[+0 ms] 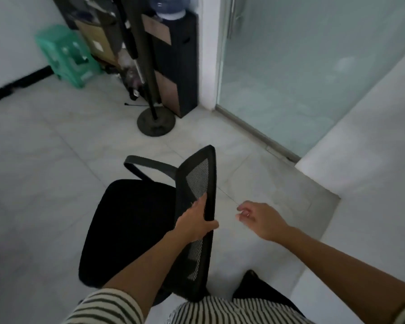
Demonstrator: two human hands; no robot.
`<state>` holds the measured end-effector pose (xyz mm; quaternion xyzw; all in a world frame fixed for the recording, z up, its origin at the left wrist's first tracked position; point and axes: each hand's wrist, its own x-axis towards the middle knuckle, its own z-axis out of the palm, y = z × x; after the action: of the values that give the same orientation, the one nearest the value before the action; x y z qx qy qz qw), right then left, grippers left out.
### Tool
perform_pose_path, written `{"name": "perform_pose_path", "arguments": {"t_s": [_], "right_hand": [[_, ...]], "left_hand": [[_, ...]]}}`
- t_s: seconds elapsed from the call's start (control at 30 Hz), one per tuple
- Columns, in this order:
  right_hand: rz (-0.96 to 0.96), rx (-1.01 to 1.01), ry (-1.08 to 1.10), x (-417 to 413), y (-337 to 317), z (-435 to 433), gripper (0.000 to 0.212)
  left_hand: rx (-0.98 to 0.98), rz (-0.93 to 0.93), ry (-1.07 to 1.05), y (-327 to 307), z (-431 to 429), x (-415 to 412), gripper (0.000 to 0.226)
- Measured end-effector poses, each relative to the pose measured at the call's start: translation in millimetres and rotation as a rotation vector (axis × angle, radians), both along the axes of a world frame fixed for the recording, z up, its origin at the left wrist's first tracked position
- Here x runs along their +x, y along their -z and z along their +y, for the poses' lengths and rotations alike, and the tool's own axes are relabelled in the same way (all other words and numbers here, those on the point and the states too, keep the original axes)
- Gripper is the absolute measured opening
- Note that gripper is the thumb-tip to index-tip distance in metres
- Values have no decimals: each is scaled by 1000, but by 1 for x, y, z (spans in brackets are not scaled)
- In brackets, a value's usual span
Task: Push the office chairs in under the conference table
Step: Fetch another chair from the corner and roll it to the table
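Your left hand (197, 222) wraps the top edge of the office chair's mesh backrest (200, 183), fingers closed on the frame. This chair stands out on open tile, not yet tucked in. Your right hand (258, 218) hangs free beside it, fingers loosely curled, holding nothing. The white conference table (372, 160) edge runs along your right; the fan stand (156, 122) waits ahead, well apart.
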<state>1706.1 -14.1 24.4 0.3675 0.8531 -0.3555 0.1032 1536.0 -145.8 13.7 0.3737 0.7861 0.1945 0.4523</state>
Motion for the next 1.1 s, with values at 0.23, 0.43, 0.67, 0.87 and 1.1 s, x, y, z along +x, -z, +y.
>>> {"name": "perform_pose_path", "arguments": {"t_s": [0.23,0.43,0.67,0.87,1.1], "right_hand": [[177,379,-222,-119,-1,9,30],[216,474,-666,-232,29,-27,45],[253,420,-933,-307,50,-40,45],[333,445,-1065,-384,58,-5,39],[311,442,-1225,-513,53,-7,46]], "left_hand": [[-36,87,-84,3,-96,-65,74],[-258,256,-462,6,-171,-97,78],[-418,581,-812,12,-205,-137,75],[-460,581,-934,23,-167,-152,71],[-476,591,-1115,23,-145,-205,62]]}}
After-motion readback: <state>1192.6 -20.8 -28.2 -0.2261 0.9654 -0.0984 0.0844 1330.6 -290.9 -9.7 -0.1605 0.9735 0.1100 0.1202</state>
